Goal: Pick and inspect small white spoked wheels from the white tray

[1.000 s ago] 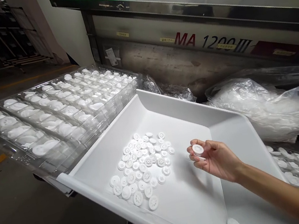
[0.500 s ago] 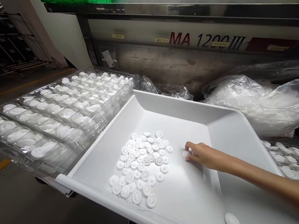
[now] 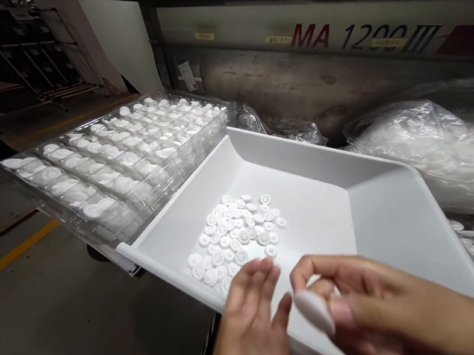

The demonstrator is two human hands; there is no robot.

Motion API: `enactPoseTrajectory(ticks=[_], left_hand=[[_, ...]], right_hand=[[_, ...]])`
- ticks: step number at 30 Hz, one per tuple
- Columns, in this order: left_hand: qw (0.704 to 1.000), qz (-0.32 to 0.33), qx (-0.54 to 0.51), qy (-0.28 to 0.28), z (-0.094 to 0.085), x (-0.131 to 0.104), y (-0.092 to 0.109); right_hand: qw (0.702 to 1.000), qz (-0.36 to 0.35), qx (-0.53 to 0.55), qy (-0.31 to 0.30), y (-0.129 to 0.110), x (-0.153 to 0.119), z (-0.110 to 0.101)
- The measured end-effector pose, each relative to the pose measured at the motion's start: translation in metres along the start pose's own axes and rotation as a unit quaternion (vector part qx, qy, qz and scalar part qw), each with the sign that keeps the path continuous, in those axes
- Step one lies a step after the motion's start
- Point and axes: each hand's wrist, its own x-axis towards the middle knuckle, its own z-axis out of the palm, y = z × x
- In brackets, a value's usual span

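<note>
Grey machine panel (image 3: pixel 275 82), lettering "MA 1200III"

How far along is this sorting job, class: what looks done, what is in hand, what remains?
Done: the clear compartment trays hold many white discs. In hand: the right hand pinches one white disc, the left hand open beside it. Left: a loose pile of discs in the white tray.

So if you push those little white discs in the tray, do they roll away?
Probably not. The little discs lie flat in the white tray, so they would likely slide. They look like thin, stiff plastic, probably light: the right hand pinches one disc between fingertips. On edge, one might roll.
</note>
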Motion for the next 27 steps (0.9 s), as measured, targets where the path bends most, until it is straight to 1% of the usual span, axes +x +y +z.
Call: enactPoseTrajectory(ticks=[1, 3, 5, 7, 11, 13, 15, 17, 19, 23, 27], left_hand=[[1.000, -0.020, -0.008, 0.014, 0.009, 0.005, -0.008], [0.997, -0.067, -0.010, 0.021, 0.021, 0.016, -0.023], [0.996, -0.079, -0.030, 0.010, 0.024, 0.026, -0.034], [0.996, -0.067, -0.051, -0.005, 0.022, 0.032, -0.039], [0.996, -0.073, -0.050, -0.019, 0.016, 0.034, -0.040], [0.996, -0.075, -0.049, -0.031, 0.016, 0.032, -0.040], [0.993, -0.073, -0.044, -0.076, 0.016, 0.030, -0.041], [0.988, -0.072, -0.037, -0.132, 0.017, 0.029, -0.041], [0.983, -0.079, -0.029, -0.163, 0.017, 0.028, -0.039], [0.978, -0.106, -0.009, -0.179, 0.016, 0.027, -0.034], [0.971, -0.115, -0.002, -0.212, 0.011, 0.031, -0.033]], right_hand=[[1.000, -0.013, 0.001, 0.005, -0.004, -0.002, 0.004], [0.999, -0.042, -0.004, 0.021, -0.012, -0.008, 0.013], [0.997, -0.062, -0.024, 0.036, -0.020, -0.016, 0.021], [0.995, -0.077, -0.049, 0.043, -0.027, -0.026, 0.027], [0.989, -0.105, -0.103, 0.009, -0.037, -0.042, 0.029], [0.985, -0.127, -0.119, 0.008, -0.042, -0.045, 0.025], [0.983, -0.136, -0.121, 0.008, -0.047, -0.045, 0.021], [0.985, -0.131, -0.116, -0.007, -0.050, -0.044, 0.018], [0.985, -0.126, -0.113, -0.024, -0.050, -0.043, 0.017], [0.984, -0.133, -0.121, -0.009, -0.044, -0.042, 0.018], [0.991, -0.094, -0.093, 0.010, -0.039, -0.042, 0.017]])
